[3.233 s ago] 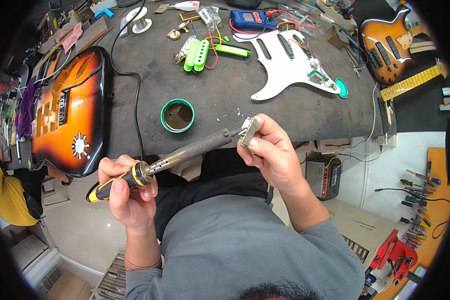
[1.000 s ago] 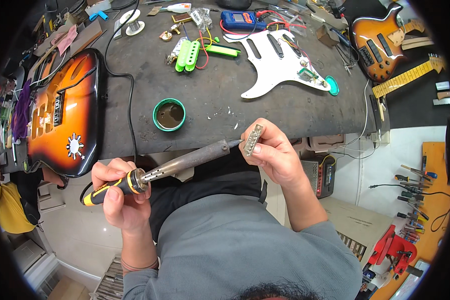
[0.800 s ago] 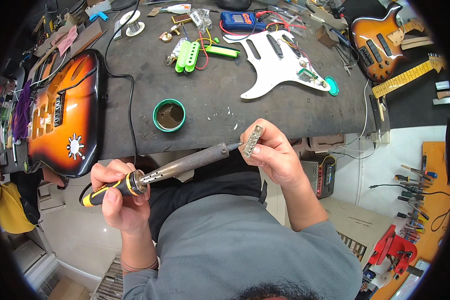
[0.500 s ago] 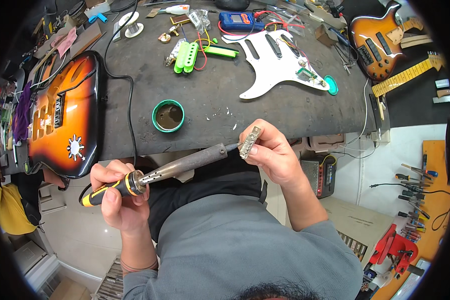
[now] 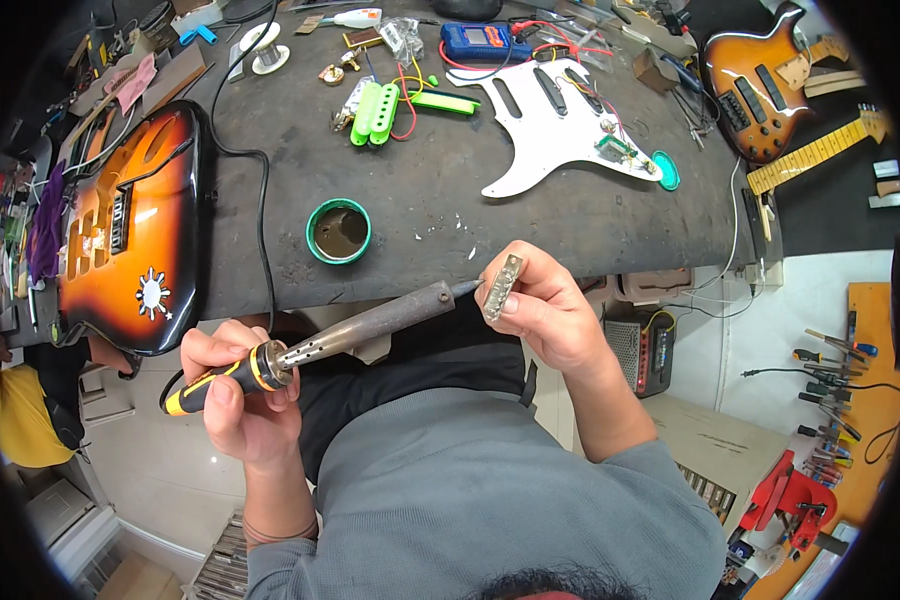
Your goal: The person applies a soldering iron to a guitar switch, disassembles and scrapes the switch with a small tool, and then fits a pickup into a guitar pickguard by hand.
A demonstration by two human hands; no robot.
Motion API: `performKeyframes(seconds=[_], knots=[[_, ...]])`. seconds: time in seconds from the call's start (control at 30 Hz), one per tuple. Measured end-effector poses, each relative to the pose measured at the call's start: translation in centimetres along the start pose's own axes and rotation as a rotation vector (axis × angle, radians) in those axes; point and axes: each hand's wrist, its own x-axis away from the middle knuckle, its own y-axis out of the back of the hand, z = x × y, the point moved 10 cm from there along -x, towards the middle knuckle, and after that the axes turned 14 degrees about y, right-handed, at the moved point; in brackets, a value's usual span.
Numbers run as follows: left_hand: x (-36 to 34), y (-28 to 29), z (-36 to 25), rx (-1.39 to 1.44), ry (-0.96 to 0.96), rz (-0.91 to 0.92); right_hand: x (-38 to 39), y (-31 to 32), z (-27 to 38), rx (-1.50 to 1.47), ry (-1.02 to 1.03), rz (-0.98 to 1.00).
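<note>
My left hand point(image 5: 240, 390) grips the black and yellow handle of a soldering iron point(image 5: 370, 325), whose long metal barrel slants up to the right. My right hand point(image 5: 550, 310) pinches a small flat metal part point(image 5: 502, 285) with knobbly spots on its face, held upright and tilted. The iron's tip reaches the left side of that part; whether it touches cannot be told. Just beyond sits a green tub of dark brown substance point(image 5: 338, 235). Farther back lie a white pickguard with wired parts point(image 5: 525, 140) and bright green pickup covers point(image 5: 375, 115).
A sunburst guitar body point(image 5: 145, 260) and black cable flank the left of the dark bench point(image 5: 430, 220). At the right are another guitar point(image 5: 750, 80) and a maple neck point(image 5: 805, 160). A wire spool point(image 5: 266, 50) and blue meter point(image 5: 480, 40) sit behind. A person in yellow point(image 5: 20, 410) is at left.
Since about three seconds ago the metal part has turned to show another face, and both hands have shifted slightly left in view. In the last second only its tilt varies slightly.
</note>
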Motion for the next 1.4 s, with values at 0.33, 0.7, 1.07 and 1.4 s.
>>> performKeyframes(seconds=[0.33, 0.7, 1.07, 1.4], knots=[[0.1, -0.1, -0.2, 0.024, -0.006, 0.019, -0.1, -0.2, 0.0, -0.01, 0.021, -0.003], [0.4, 0.3, 0.0, 0.055, 0.022, 0.025, 0.0, -0.2, 0.1, -0.036, 0.038, 0.032], [-0.1, 0.2, -0.1, 0.056, 0.011, -0.009, 0.3, -0.2, -0.2, -0.063, 0.005, 0.012], [-0.4, -0.1, 0.2, 0.035, -0.003, 0.0, 0.0, -0.9, -0.6, -0.036, -0.072, -0.04]])
